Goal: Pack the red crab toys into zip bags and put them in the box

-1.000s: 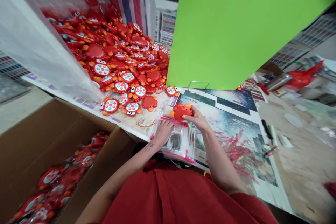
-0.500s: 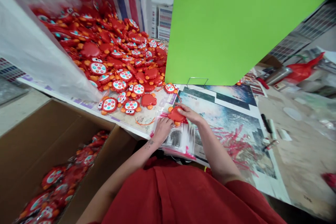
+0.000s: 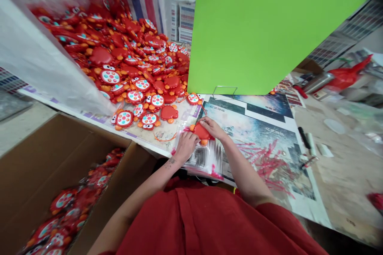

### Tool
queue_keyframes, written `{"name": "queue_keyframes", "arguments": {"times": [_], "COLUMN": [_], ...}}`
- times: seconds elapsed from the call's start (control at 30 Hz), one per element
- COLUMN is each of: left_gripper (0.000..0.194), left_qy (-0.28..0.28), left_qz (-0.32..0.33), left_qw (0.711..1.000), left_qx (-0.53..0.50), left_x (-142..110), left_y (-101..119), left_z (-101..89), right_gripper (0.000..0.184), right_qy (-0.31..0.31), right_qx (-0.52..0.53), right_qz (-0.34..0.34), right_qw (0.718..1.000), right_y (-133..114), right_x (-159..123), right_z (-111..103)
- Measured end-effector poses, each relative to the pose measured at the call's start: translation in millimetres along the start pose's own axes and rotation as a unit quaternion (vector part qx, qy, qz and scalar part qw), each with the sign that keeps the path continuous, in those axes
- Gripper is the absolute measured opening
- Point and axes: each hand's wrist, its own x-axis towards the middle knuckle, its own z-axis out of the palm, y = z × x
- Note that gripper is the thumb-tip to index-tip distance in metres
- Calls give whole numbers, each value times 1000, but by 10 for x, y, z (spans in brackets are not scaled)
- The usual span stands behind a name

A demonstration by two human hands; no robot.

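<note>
Right fingers (image 3: 208, 122) grasp a red toy (image 3: 202, 130) near “CZ” lettering (image 3: 217, 110), hold of left fingers (image 3: 190, 137) unclear

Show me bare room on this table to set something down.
Bare: tabletop right of the printed sheets, this side of the white scrap; the sheets between the wire stand and pink strips. Crowded: the toy pile left of the green board, and around the left hand and right hand.

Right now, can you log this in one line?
left hand: on clear bags | right hand: holding red toy, plain side up, over bags | cardboard box: bagged toys inside | toy pile: beyond hands
</note>
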Motion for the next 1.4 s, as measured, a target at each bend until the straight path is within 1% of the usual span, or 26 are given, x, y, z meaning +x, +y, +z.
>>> {"name": "queue_keyframes", "arguments": {"times": [0.07,0.13,0.17,0.2,0.23,0.27,0.3,0.33,0.37,0.4,0.47,0.53,0.6,0.77,0.83,0.9,0.97,1.0,1.03,1.1,1.17,1.2,1.23,1.3,1.33,1.4], "left_gripper": [16,12,10,9,9,8,8,8,9,10,11,10,8,6,7,12,16,17,17,16,19,23,27,34,36,35], "left_qy": [40,79,93,102,106,104,101,97,92,87,78,65,42,-46,-80,-116,-137,-132,-113,-43,25,45,49,25,2,-55], "left_qz": [1,2,2,2,4,6,8,10,13,14,12,3,-5,-23,-36,-65,-83,-83,-79,-80,-114,-140,-169,-225,-245,-261], "left_qw": [999,997,996,994,994,993,993,993,992,992,991,990,990,991,992,989,986,986,989,993,990,986,981,971,966,958], "left_qx": [5,-3,-12,-23,-35,-48,-60,-71,-82,-92,-108,-122,-134,-123,-92,-62,-52,-55,-61,-69,-76,-79,-81,-81,-82,-103], "left_x": [-18,-24,-21,-15,-6,3,13,21,28,32,40,55,89,225,264,277,264,249,229,179,123,96,71,35,24,15], "left_y": [7,10,10,7,4,1,-3,-6,-8,-9,-12,-18,-29,-19,30,98,158,174,175,134,50,2,-43,-108,-125,-134], "left_z": [9,16,18,18,16,11,6,-1,-6,-11,-17,-27,-55,-256,-359,-444,-501,-519,-531,-548,-564,-573,-584,-607,-617,-630], "right_gripper": [52,56,57,58,58,58,57,55,53,51,42,35,36,44,45,46,45,45,44,42,39,37,36,35,35,36], "right_qy": [-52,-123,-148,-152,-128,-80,-20,37,78,99,88,65,61,125,158,189,210,214,219,237,268,279,282,252,223,147], "right_qx": [9,21,17,2,-26,-62,-100,-136,-170,-201,-243,-255,-245,-242,-236,-214,-184,-170,-158,-150,-164,-175,-185,-195,-197,-207], "right_qz": [-23,-40,-55,-74,-89,-91,-73,-36,12,58,116,123,115,108,97,84,74,71,67,43,-3,-26,-43,-64,-73,-95], "right_qw": [998,991,987,986,987,991,992,989,982,973,959,957,961,956,954,955,957,959,961,959,949,944,940,946,952,963], "right_y": [-97,-192,-230,-258,-275,-281,-275,-262,-242,-218,-174,-144,-130,-143,-168,-201,-231,-241,-248,-254,-266,-281,-302,-363,-397,-456], "right_x": [19,43,55,61,59,45,16,-30,-90,-164,-327,-474,-573,-643,-646,-646,-644,-644,-644,-648,-656,-659,-659,-647,-634,-591], "right_z": [46,113,144,166,173,164,140,103,62,24,-12,24,115,332,388,433,461,465,461,433,387,365,347,336,345,388]}}
